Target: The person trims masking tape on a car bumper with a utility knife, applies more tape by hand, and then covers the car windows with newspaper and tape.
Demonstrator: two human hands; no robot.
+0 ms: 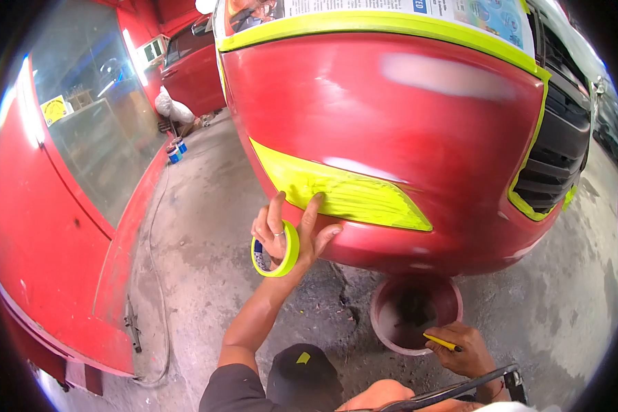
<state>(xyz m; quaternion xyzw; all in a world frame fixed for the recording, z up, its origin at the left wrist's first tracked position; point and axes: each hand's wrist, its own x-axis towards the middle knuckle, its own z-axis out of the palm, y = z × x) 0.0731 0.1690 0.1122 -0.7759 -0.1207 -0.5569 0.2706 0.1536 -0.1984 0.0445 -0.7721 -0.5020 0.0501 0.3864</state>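
My left hand (296, 230) reaches up to the red bumper (336, 96), fingers spread, with fingertips on the yellow-green taped patch (350, 192). A roll of yellow-green tape (292, 250) hangs around some of its fingers. Lower right, my right hand (465, 350) is closed around a yellow cutter-like tool (443, 342), held beside the rim of a pinkish bucket (380, 323). Yellow-green tape (384, 25) also edges the newspaper (350, 8) above the bumper and borders the black grille (553, 151) at right.
At left stands a red wall with a glass panel (103, 144). A hose (159, 275) lies along the concrete floor (206, 185), near small blue cans (174, 152). Behind are a white sack (175, 110) and a red car (192, 72). A black cap (302, 381) shows below.
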